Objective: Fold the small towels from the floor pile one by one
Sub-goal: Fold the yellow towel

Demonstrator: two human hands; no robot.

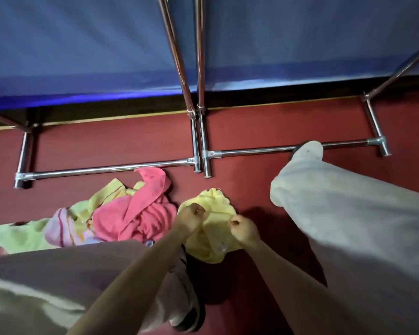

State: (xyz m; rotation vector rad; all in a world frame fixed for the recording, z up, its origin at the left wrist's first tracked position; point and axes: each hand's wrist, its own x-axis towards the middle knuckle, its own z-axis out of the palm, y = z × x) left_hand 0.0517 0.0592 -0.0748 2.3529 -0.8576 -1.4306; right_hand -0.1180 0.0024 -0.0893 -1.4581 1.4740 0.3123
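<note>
Red floor [252, 131], steel rack [196, 141] at twelve o'clock; folding under way.
Left hand [190, 217] and right hand [243, 229] each pinch the yellow towel [212, 247] at centre, not yet folded. Pile [121, 213] at nine o'clock remains unfolded; no finished towels visible.

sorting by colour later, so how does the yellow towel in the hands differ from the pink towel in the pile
The yellow towel is gripped by the left hand and right hand, apart from the pile; the pink towel lies untouched among other towels. The yellow one is being spread between the hands; the pink one is crumpled. Both look like small, soft cloths.
</note>
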